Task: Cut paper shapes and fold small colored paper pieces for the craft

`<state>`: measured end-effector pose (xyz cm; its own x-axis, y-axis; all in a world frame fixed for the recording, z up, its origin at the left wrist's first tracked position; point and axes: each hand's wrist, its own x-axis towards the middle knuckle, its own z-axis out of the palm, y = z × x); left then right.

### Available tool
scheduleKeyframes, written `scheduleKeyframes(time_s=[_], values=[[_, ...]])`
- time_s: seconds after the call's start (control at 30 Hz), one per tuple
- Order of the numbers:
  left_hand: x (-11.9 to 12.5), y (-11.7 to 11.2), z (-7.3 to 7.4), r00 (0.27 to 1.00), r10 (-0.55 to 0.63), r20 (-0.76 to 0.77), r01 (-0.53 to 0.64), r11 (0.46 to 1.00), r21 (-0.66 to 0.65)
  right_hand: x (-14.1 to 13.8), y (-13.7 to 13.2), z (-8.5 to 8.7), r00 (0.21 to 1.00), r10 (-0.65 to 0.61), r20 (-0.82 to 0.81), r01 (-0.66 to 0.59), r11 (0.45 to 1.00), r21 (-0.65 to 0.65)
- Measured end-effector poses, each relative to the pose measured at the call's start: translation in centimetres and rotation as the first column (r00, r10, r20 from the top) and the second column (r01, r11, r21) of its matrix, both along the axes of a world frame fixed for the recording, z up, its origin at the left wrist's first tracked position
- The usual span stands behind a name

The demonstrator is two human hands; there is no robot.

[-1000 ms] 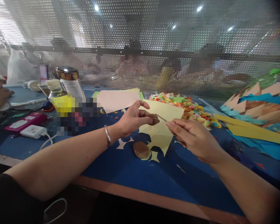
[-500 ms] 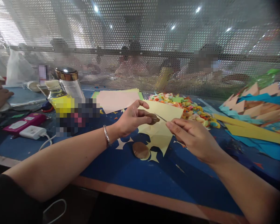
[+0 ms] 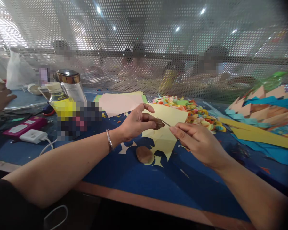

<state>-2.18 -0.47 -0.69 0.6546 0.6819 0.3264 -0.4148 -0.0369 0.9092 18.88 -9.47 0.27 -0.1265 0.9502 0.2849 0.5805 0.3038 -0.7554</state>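
Observation:
My left hand [image 3: 135, 124] pinches a small brown round piece [image 3: 160, 123] between thumb and fingers, above the table. My right hand [image 3: 198, 140] grips a thin, pointed metal tool [image 3: 166, 123]; I cannot tell whether it is a needle or tweezers. Its tip reaches the edge of the brown piece. Beneath my hands lies a pale yellow paper sheet [image 3: 176, 116] with rounded cut-outs along its near edge. A flat brown disc [image 3: 144, 154] rests on the blue tabletop [image 3: 163, 185], partly covering a pale yellow scrap.
Colourful folded paper bits [image 3: 194, 111] are heaped behind my right hand. Spiky folded paper [image 3: 264, 108] and yellow strips [image 3: 264, 132] lie at right. A bottle [image 3: 62, 105], a glass flask [image 3: 73, 86] and a magenta power bank [image 3: 26, 127] stand left, near another person's hand [image 3: 1, 95].
The metal tool has shifted slightly left, and its tip now meets the brown piece. The other person's hand at the far left has moved a little.

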Motion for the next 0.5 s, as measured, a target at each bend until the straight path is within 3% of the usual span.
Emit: scheduleKeyframes(time_s=[0.27, 0.5], values=[[0.0, 0.1, 0.1, 1.000, -0.007, -0.020, 0.007, 1.000, 0.001, -0.1, -0.1, 0.1, 1.000, -0.003, 0.029, 0.003, 1.000, 0.018], [0.0, 0.2, -0.3, 0.996, 0.045, -0.077, -0.048, 0.998, -0.035, 0.6, 0.3, -0.9, 0.990, -0.069, -0.122, 0.069, 0.998, -0.004]])
